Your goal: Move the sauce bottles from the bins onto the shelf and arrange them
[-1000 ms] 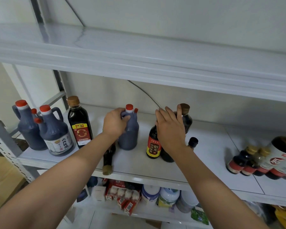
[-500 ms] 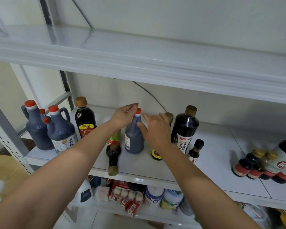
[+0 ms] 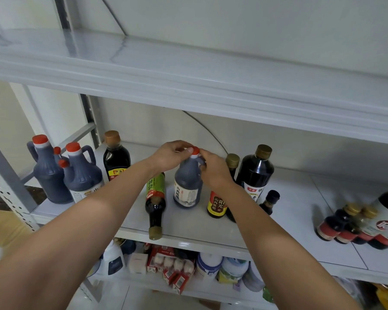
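A dark jug bottle with a red cap and white label stands upright mid-shelf. My left hand pinches its cap from the left. My right hand grips its handle and neck from the right. A green-labelled bottle lies on its side just left of it, its cap at the shelf's front edge. To the right stand a small yellow-and-red-labelled bottle, a tall dark bottle with a gold cap and a tiny black-capped bottle.
The white shelf holds two red-capped jugs and a brown-capped bottle at the left, and several small bottles at the right. An upper shelf board hangs close overhead. Packets and containers fill the shelf below.
My right hand left the gold-capped bottle and moved left onto the jug's handle. My left hand rose from the jug's body to its cap. The jug's label now faces me.
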